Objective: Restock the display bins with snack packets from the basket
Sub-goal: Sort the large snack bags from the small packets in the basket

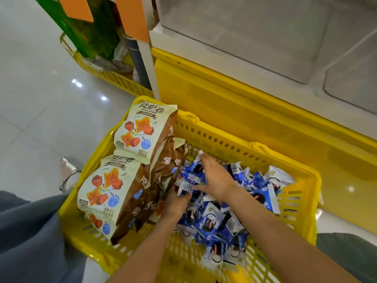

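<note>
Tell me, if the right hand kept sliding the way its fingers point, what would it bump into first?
Probably the far wall of the yellow basket. The right hand lies flat over the small blue packets, its fingers pointing up-left toward that wall, just right of the brown bags. Depth is hard to judge, though.

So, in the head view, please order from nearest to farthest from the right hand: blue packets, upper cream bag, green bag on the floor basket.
From the right hand:
1. Blue packets, directly under it in the basket.
2. Upper cream bag, to its left.
3. Green bag, far upper left.
</note>
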`<control>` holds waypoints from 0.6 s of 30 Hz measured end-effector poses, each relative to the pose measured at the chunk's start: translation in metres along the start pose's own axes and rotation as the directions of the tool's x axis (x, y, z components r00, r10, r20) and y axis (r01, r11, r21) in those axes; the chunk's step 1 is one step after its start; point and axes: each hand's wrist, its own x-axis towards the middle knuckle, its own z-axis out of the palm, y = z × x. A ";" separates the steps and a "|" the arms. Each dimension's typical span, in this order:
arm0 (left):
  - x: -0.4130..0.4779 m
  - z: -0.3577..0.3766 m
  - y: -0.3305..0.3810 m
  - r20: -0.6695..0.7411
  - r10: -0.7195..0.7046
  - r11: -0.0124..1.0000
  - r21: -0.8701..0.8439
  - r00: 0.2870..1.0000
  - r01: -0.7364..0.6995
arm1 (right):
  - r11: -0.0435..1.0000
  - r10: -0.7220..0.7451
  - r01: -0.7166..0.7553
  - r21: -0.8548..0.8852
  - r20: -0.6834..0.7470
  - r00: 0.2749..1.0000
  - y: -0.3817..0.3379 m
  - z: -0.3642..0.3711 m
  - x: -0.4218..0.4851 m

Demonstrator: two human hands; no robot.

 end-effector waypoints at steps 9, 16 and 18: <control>0.015 0.015 0.000 0.028 -0.072 0.985 -0.157 0.997 0.075 | 0.975 0.029 -0.025 -0.221 0.015 0.999 0.009 0.008 0.020; -0.013 0.007 0.018 0.117 -0.045 0.800 -0.591 0.992 0.106 | 1.000 0.008 -0.009 -0.014 -0.046 0.999 0.005 0.000 0.005; -0.025 0.004 0.022 0.086 0.036 0.809 -0.588 0.996 0.021 | 0.999 -0.029 0.032 0.021 -0.116 0.993 0.003 -0.005 -0.007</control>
